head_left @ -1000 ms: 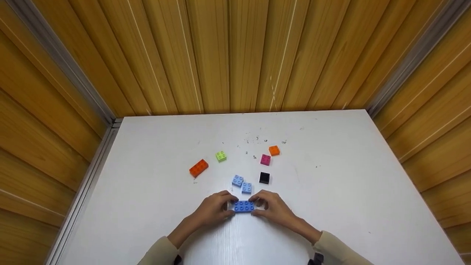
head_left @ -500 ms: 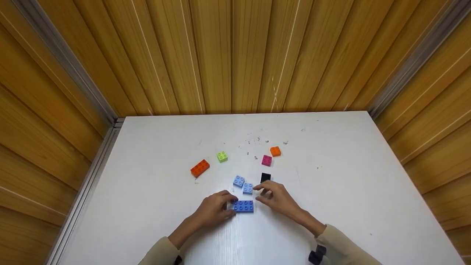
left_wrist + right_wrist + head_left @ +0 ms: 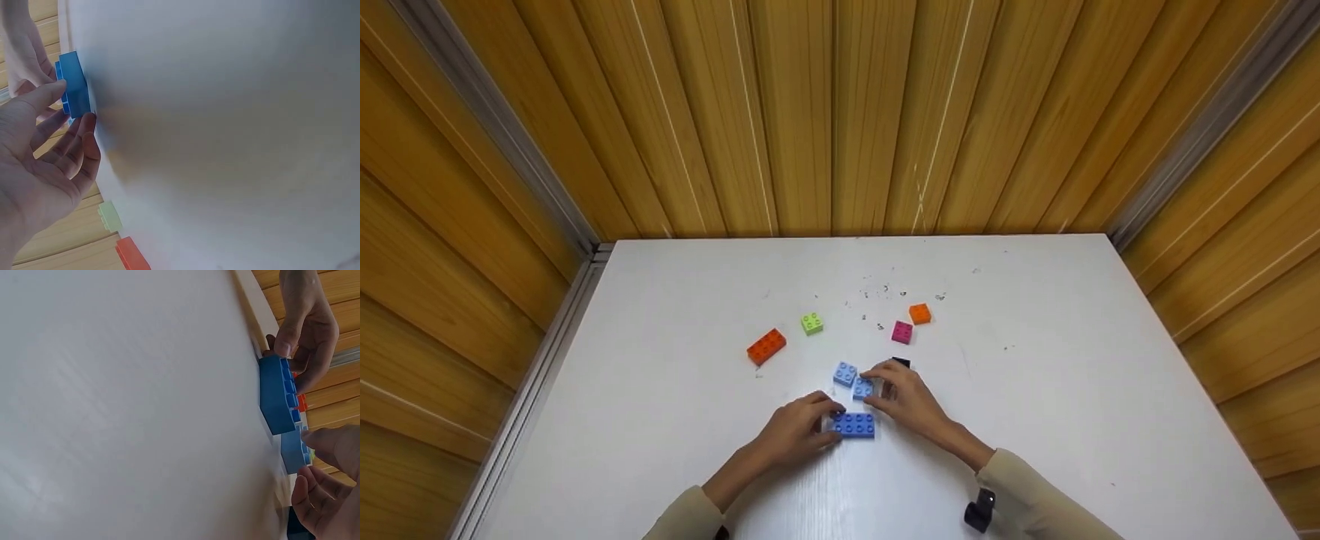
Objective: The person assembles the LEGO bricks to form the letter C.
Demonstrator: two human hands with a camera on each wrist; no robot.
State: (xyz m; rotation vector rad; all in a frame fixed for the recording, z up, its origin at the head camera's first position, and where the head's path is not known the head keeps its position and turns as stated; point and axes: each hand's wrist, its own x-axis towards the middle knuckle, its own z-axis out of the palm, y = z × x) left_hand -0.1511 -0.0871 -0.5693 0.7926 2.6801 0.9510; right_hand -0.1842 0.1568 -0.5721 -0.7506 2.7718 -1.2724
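Note:
My left hand [image 3: 796, 429] grips the left end of a long blue toy brick [image 3: 855, 425] between thumb and fingers; its studs face up on the table. In the left wrist view, the thumb touches the side of this blue brick [image 3: 75, 84]. Just behind it, my right hand [image 3: 913, 403] pinches a small light blue brick [image 3: 862, 388] with thumb and index finger. The right wrist view has the thumb against the light blue brick [image 3: 292, 451]. A second light blue brick [image 3: 845, 373] stands close at its left. A black brick [image 3: 901, 362] is mostly hidden behind the right hand.
Farther back on the white table [image 3: 682, 300] lie a red-orange long brick [image 3: 766, 346], a lime brick [image 3: 811, 323], a magenta brick [image 3: 902, 332] and an orange brick [image 3: 919, 313]. Wood-patterned panels [image 3: 832, 120] enclose the table at the back and sides.
My right hand has let go of the blue brick's right end, moved up and then left, and taken hold of the nearer light blue brick. The left hand has stayed on the blue brick.

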